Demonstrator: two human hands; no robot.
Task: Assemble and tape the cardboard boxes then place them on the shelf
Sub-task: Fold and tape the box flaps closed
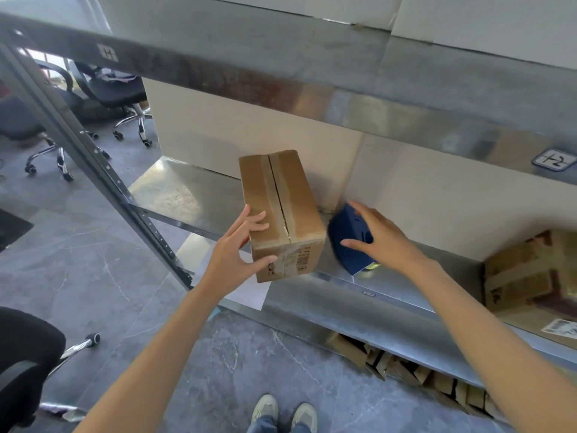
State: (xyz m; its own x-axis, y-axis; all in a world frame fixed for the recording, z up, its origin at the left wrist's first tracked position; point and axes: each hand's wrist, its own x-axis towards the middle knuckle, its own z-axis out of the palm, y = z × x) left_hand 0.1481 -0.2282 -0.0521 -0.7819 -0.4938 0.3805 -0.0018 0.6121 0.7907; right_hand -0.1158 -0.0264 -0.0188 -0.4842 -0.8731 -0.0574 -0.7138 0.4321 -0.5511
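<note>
A taped brown cardboard box (281, 207) sits on the metal shelf (187, 192), its near end jutting over the shelf's front edge. My left hand (240, 248) grips its near left corner, fingers on top and thumb on the front face. Just right of the box a blue tape dispenser (346, 245) lies on the shelf against the wall. My right hand (381, 235) covers it with curled fingers, the thumb pressing its side.
Another taped box (530, 276) stands at the shelf's right end. An upper shelf board (281, 73) hangs overhead and a slanted upright post (93, 151) runs at the left. Flattened cardboard (406, 367) is stacked under the shelf. Office chairs (118, 92) stand behind on the left.
</note>
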